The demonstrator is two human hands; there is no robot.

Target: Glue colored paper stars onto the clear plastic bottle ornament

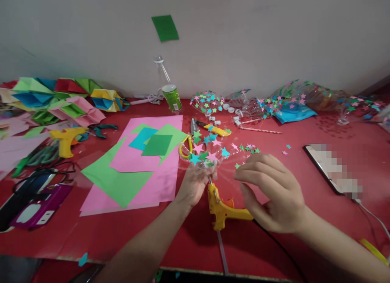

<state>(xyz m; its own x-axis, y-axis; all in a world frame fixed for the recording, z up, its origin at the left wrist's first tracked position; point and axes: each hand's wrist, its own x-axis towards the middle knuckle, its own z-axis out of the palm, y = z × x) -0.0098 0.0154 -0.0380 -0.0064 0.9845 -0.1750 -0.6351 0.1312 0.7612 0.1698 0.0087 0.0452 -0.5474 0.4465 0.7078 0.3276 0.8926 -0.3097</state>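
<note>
Near the middle of the table, my left hand (196, 185) is closed on a clear plastic bottle piece (217, 140) covered with pink, blue and green paper stars. A yellow glue gun (217, 210) lies just below, its nozzle toward that hand and a glue stick trailing toward the table's front edge. My right hand (274, 193) hovers around the end of the gun's handle, fingers bent and thumb apart, with nothing seen in it. Whether it touches the handle I cannot tell. Loose paper stars (250, 148) are scattered beyond my right fingers.
Pink and green paper sheets (128, 185) lie to the left, near a second yellow glue gun (68, 137) and folded paper shapes (67, 92). A yellow cutter (217, 130), a bottle (172, 97) and star-covered plastic pieces (207, 102) sit behind. A phone (323, 165) is right.
</note>
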